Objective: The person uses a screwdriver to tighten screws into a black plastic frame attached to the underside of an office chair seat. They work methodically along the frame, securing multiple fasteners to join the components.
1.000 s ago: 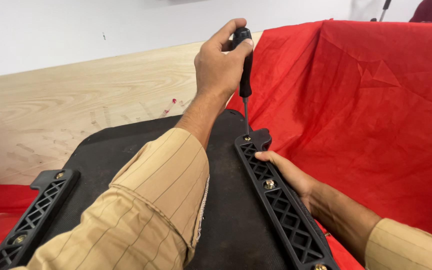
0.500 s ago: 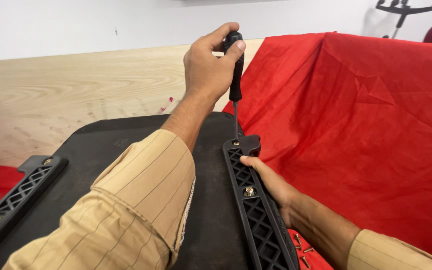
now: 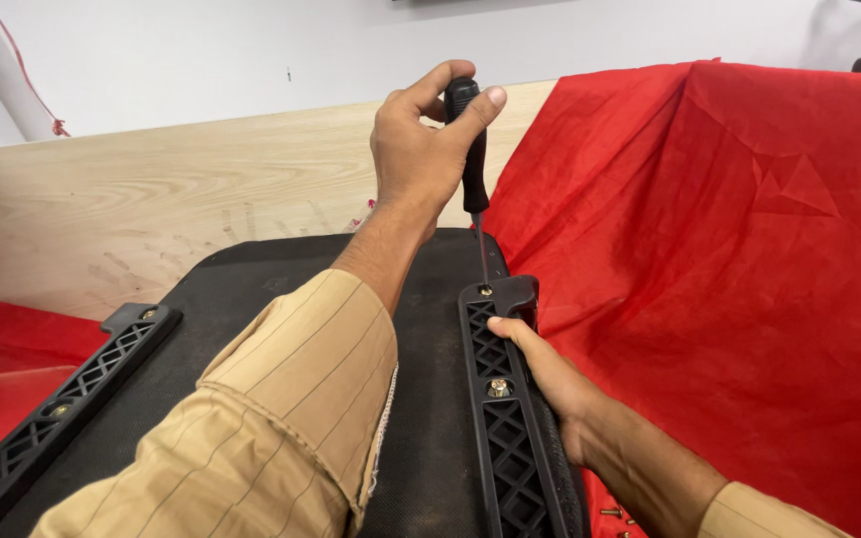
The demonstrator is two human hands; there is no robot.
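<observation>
Gripping is noted at the left hand [image 3: 421, 149], closed around the black handle of a screwdriver [image 3: 470, 159] held upright, its tip set on a screw [image 3: 485, 291] at the far end of the right bracket [image 3: 505, 418]. The right hand [image 3: 550, 374] is laid along that bracket's outer edge, fingers pressed together against it. A second screw [image 3: 497, 388] is seated midway along the bracket. The bracket is mounted on a black seat pad [image 3: 430, 438]; a left bracket [image 3: 62, 394] lies at the pad's opposite edge. Red cloth [image 3: 729, 249] is draped right of the pad; a wooden worktop [image 3: 151, 199] lies beyond it.
</observation>
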